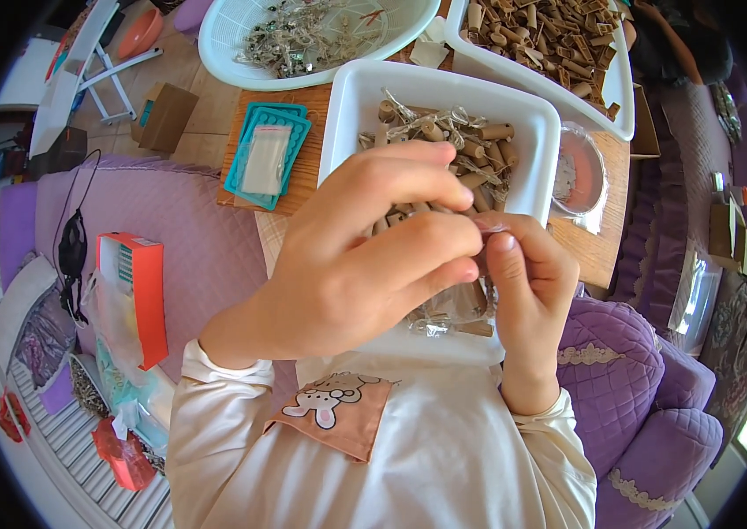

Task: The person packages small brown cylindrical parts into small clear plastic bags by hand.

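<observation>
Both my hands are together over a white plastic tub (351, 110) holding brown cardboard-like tubes (497, 132) and clear plastic wrapping. My right hand (528, 282) pinches a small piece of clear plastic (494, 228) between thumb and forefinger. My left hand (365, 242) meets it from the left, thumb and forefinger nearly closed beside the right fingertips, other fingers raised and bent. Whatever lies between the left fingertips is hidden. Below the hands, a clear bag (440, 313) with tubes in it rests in the tub's near part.
A pale basket (224, 57) of small clear-wrapped items stands far left, a white bin (550, 110) of brown pieces far right. Teal trays (303, 132) carry a stack of clear bags (266, 159). A round clear container (598, 176) sits right of the tub. Purple armchair (607, 361) at right.
</observation>
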`<state>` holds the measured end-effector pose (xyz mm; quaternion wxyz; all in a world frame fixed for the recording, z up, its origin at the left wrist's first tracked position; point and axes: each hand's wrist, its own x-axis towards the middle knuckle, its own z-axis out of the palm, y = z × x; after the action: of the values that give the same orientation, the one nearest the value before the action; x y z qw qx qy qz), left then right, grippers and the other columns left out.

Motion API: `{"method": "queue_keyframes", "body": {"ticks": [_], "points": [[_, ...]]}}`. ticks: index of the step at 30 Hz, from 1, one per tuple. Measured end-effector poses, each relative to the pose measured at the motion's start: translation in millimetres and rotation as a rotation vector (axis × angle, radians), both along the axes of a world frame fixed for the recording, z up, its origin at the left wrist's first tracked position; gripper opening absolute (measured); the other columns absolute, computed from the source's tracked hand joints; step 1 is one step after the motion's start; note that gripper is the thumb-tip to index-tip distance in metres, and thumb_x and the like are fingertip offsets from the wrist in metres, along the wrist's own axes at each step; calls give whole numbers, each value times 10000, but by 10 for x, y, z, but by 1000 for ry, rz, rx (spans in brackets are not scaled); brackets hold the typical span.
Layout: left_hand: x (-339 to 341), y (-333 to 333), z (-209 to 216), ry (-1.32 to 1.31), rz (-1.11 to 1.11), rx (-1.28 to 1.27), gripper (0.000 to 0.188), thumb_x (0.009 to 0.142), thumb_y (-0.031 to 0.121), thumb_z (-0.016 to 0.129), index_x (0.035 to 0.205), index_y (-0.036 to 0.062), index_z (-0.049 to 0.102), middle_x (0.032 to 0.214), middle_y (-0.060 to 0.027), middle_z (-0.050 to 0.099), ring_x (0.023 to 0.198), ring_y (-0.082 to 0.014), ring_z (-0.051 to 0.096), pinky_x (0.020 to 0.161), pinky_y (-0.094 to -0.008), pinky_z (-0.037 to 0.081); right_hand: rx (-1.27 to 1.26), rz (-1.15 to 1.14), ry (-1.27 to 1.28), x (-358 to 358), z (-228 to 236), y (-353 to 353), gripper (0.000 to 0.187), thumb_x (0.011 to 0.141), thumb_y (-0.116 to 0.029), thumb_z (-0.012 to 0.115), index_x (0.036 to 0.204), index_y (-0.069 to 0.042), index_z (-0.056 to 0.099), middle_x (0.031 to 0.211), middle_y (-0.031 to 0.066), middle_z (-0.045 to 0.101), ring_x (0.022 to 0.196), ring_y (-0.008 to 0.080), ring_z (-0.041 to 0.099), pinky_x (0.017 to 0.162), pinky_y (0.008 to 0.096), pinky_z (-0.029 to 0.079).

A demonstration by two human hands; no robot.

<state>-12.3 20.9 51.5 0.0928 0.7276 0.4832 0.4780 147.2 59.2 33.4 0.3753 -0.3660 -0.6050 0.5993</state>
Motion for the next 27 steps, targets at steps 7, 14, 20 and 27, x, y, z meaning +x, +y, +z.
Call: {"method": "queue_keyframes", "body": {"ticks": [7,14,20,27], "points": [[44,42,-2,-49,7,-103,155,639,73,728,737,31,615,927,-92,509,951,-288,549,705,-322,498,357,23,-213,10,63,-7,114,756,30,573,866,24,599,705,113,596,596,190,574,519,252,442],[44,56,32,69,-28,-146,139,663,13,662,731,20,541,907,-104,501,954,-304,544,687,-326,484,493,108,-221,29,91,44,150,719,39,598,868,27,595,718,105,583,590,204,558,514,280,440],[49,43,17,226,-55,-99,159,658,-14,636,738,20,502,889,-104,493,932,-306,546,690,-344,482,370,270,-195,113,107,123,128,735,14,605,861,37,598,766,102,574,644,180,577,551,261,458],[116,11,-89,291,-39,73,199,618,-17,647,740,20,495,882,-94,487,928,-293,551,688,-336,501,-471,481,263,152,68,188,214,865,-185,533,790,11,493,730,25,548,746,85,559,628,216,449]]}}
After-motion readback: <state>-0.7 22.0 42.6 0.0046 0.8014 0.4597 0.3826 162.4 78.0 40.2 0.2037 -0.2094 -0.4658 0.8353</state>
